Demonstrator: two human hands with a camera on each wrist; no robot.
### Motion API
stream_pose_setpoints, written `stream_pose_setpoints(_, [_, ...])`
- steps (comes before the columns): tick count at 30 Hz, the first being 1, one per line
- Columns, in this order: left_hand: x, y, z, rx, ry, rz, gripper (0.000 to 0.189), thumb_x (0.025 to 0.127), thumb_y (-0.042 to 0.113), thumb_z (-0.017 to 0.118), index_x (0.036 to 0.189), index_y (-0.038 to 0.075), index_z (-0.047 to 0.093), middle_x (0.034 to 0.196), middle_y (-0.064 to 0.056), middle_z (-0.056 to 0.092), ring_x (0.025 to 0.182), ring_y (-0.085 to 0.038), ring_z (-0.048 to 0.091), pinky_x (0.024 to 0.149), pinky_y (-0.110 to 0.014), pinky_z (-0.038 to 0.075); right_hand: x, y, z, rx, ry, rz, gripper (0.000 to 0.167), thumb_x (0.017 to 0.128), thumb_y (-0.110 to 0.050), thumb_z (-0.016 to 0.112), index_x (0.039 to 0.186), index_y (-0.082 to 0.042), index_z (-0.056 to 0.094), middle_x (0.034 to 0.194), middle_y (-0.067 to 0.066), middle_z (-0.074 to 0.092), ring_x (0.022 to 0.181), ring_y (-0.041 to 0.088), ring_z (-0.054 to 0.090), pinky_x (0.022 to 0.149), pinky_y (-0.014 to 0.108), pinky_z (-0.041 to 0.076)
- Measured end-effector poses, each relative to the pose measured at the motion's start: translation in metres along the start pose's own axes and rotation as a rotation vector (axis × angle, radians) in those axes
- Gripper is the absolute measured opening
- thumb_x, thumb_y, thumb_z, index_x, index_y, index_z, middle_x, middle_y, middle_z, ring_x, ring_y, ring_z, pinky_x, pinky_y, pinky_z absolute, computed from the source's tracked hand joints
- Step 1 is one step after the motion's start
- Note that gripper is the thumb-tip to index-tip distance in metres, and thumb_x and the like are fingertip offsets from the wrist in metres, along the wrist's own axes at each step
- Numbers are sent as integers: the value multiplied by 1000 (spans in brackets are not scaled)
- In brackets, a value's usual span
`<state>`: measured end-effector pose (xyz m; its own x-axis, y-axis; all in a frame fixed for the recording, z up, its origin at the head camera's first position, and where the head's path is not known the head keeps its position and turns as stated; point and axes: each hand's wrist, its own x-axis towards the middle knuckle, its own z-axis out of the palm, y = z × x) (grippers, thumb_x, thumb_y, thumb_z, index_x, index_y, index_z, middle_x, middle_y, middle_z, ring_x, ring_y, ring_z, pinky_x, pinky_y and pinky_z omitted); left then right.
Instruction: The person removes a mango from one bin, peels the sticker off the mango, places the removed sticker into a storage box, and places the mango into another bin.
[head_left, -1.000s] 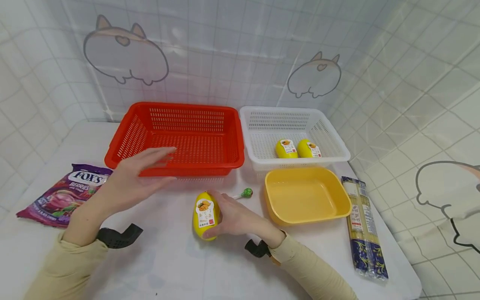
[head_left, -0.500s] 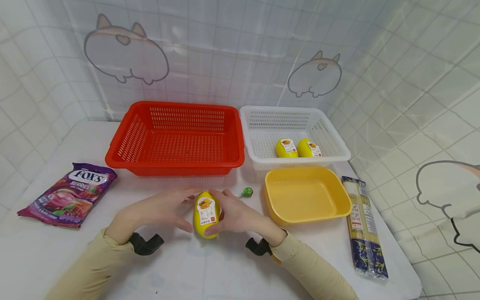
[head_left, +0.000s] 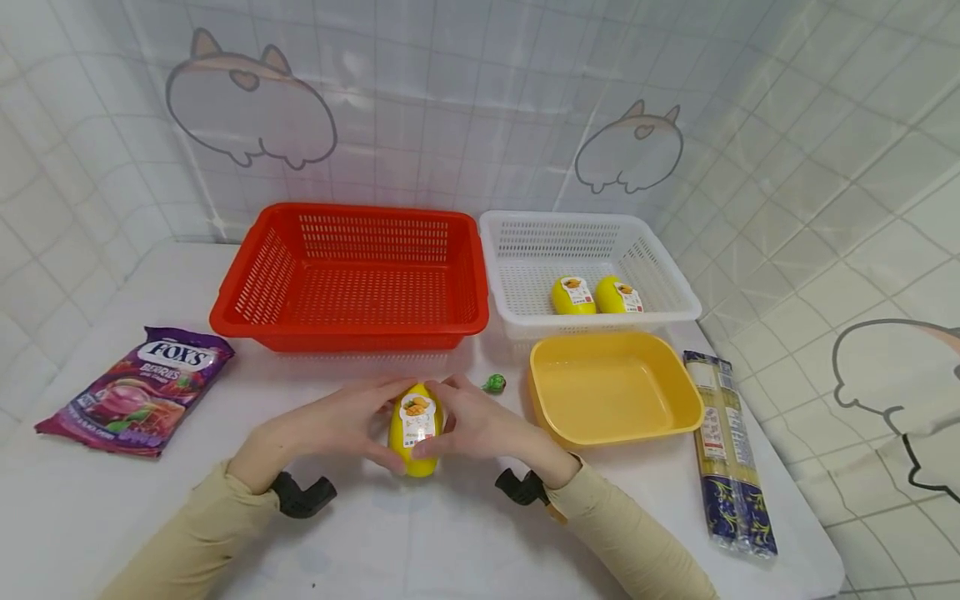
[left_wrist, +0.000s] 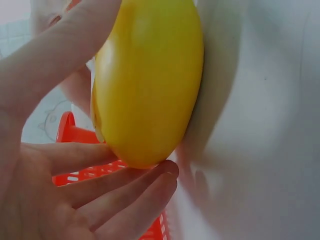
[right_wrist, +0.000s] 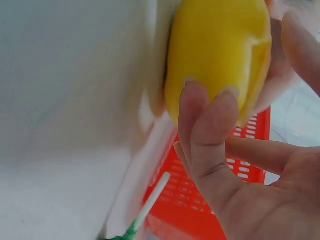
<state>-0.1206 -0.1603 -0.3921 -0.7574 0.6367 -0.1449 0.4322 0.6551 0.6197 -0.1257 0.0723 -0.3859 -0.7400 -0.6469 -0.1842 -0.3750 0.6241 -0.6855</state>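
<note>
Left hand [head_left: 337, 423]: thumb and fingers curved round the yellow egg-shaped pack [head_left: 418, 433], holding its left side; some fingertips sit at its far end. Right hand [head_left: 483, 421]: bent fingers [right_wrist: 215, 117] press the right side, thumb at the label. So both hands grip the same pack. Label shows mangoes and faces up, pack lengthwise toward the far edge. Location: about midway between left and right edges of the white tabletop [head_left: 360, 546], in front of the red basket. Can't tell if it's resting on the surface or just clear of it.

Near the right fingers, toward the far edge: lollipop, green wrapper [head_left: 495, 383], white stick partly behind the hand in the head view.

Far edge: red basket [head_left: 360, 332] left of centre; white basket [head_left: 600, 320] right beside it, toward the far right corner, with two yellow packs [head_left: 574, 298] side by side in it, labels showing.

In front of the white basket: yellow tray [head_left: 615, 392]. Right edge: spaghetti packet [head_left: 727, 454], lengthwise along it, just beside the tray. Left edge: purple FOX'S bag [head_left: 138, 392], lying flat at a slant.

Beige sleeves [head_left: 206, 525], black wrist mounts [head_left: 302, 497] on both arms.
</note>
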Motion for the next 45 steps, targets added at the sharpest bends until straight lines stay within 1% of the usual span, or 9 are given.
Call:
stream_pose_setpoints(4, [1, 4, 4, 59, 15, -27, 120, 65, 69, 82, 154, 4, 35, 155, -11, 42, 136, -29, 46, 111, -52, 42, -1, 1, -5, 38, 35, -12, 84, 83, -44, 80, 154, -28, 39, 144, 6, 44, 83, 13, 58, 70, 21, 54])
stream_pose_setpoints(9, [3, 7, 10, 75, 22, -74, 125, 65, 74, 78, 155, 2, 31, 158, -16, 36, 140, -34, 41, 113, -56, 38, -4, 0, -13, 62, 53, 7, 69, 86, -39, 78, 147, -19, 51, 139, 8, 51, 83, 12, 60, 71, 22, 55])
stream_pose_setpoints(12, [4, 7, 13, 79, 41, -85, 124, 65, 74, 78, 155, 1, 32, 157, -15, 36, 139, -33, 42, 113, -55, 39, -5, 0, -18, 44, 60, 9, 60, 89, -36, 76, 141, -14, 56, 127, 8, 57, 86, 14, 61, 73, 22, 54])
stream_pose_setpoints(18, [6, 9, 16, 94, 95, -47, 117, 66, 66, 83, 151, 0, 38, 150, -15, 44, 131, -31, 49, 110, -52, 44, -1, 4, -22, -6, 79, -13, 39, 92, -25, 72, 125, -6, 66, 97, 2, 67, 85, 14, 59, 74, 21, 52])
stream_pose_setpoints(22, [7, 10, 17, 58, 99, -63, 117, 65, 65, 85, 151, 2, 38, 150, -14, 44, 131, -30, 49, 110, -52, 43, 0, 4, -21, -18, 86, -26, 26, 93, -17, 70, 116, -5, 71, 88, 0, 69, 81, 13, 59, 72, 21, 51])
stream_pose_setpoints(27, [7, 10, 17, 34, 86, -80, 119, 64, 67, 84, 152, 3, 36, 152, -13, 43, 133, -30, 47, 111, -53, 41, 2, 6, -19, -4, 96, -12, 22, 93, -16, 71, 113, -6, 72, 84, -2, 68, 78, 13, 59, 69, 21, 50])
stream_pose_setpoints(33, [6, 8, 15, 37, 39, -97, 121, 68, 69, 80, 155, 2, 31, 159, -15, 34, 143, -33, 37, 116, -55, 35, 4, 8, -17, 55, 101, 2, 20, 94, -13, 68, 112, -5, 72, 76, -2, 66, 70, 13, 58, 63, 21, 49])
stream_pose_setpoints(38, [5, 6, 13, 47, 13, -101, 118, 71, 69, 77, 156, 2, 30, 161, -14, 31, 145, -34, 35, 116, -55, 33, 5, 9, -15, 106, 105, -8, 19, 95, -11, 66, 111, -4, 72, 80, 2, 69, 70, 12, 59, 64, 21, 51])
stream_pose_setpoints(45, [6, 6, 14, 32, 44, -91, 115, 69, 67, 80, 153, 2, 36, 156, -13, 40, 140, -32, 41, 115, -54, 36, 6, 9, -13, 121, 124, 2, 17, 95, -11, 66, 109, -6, 73, 78, 3, 70, 69, 12, 59, 63, 21, 51])
